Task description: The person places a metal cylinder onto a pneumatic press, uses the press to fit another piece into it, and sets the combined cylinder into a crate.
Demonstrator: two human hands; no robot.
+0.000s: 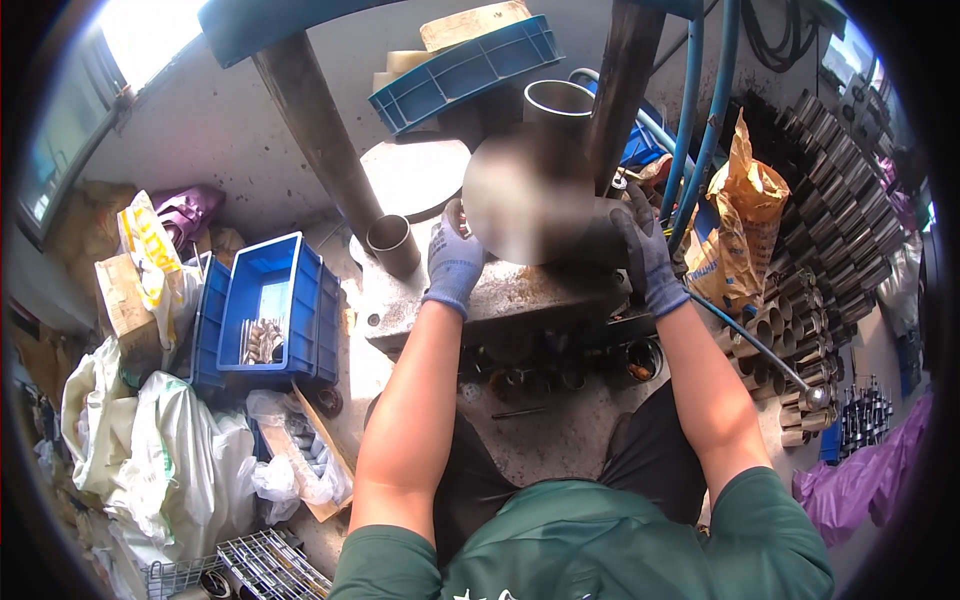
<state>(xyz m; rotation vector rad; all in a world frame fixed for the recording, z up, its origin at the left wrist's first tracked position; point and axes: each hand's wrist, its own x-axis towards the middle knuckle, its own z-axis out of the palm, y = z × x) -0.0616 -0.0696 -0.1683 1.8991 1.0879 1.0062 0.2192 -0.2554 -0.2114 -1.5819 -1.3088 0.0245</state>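
Both my hands wear blue-grey gloves and are raised over the grimy metal bed (505, 295) of a press. My left hand (455, 262) is closed, fingers curled toward a blurred round patch that hides what lies between my hands. Just left of it, a short dark metal tube (395, 248) stands upright on the bed. My right hand (647, 250) is beside the right press column (622, 85), at the right end of a dark shape. Its fingers are dim against the dark background, so their grip is unclear. Behind the blur stands a wider dark tube (558, 108) with a bright rim.
A blue crate (430, 95) with pale blocks sits behind the press. Blue bins (300, 345) with small metal parts and white sacks (175, 450) are on the left. Right are blue hoses (712, 130), a ball-ended lever (760, 350), a brown paper sack (745, 200) and stacked metal tubes (830, 190).
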